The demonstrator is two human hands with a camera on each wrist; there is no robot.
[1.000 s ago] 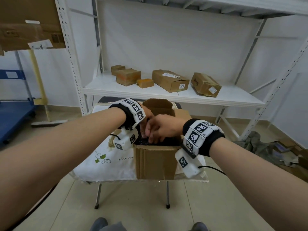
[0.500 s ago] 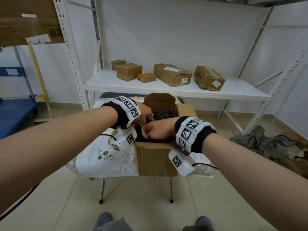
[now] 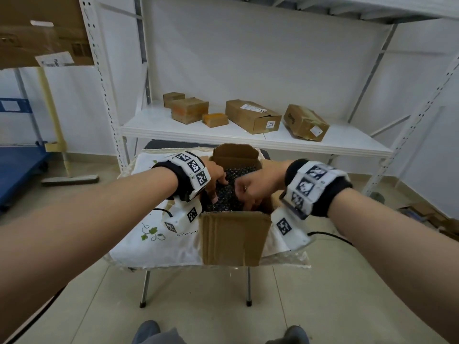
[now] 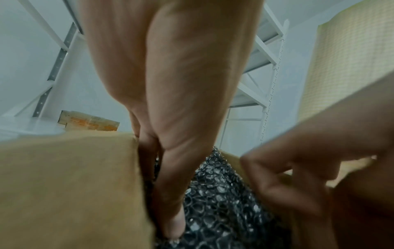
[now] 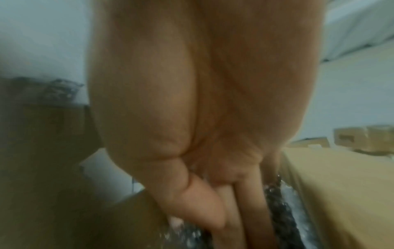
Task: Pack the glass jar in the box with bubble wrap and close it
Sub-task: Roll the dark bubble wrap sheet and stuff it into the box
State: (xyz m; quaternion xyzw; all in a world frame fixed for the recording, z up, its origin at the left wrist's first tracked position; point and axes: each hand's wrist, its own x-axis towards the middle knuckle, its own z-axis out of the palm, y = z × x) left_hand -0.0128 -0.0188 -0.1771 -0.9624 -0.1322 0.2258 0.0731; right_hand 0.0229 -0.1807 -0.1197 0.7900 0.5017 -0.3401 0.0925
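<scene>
While both hands tuck bubble wrap point(image 3: 229, 192) into box point(image 3: 233, 238) — left hand point(image 3: 215, 178) fingers straight, pushing; right hand point(image 3: 252, 191) probably pushing too (blurred) — jar hidden.

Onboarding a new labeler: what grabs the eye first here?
Both hands, left hand and right hand, reach into the open cardboard box on the cloth-covered table, fingers pushing dark bubble wrap down inside. Behind, a white shelf carries several sealed cartons.
</scene>
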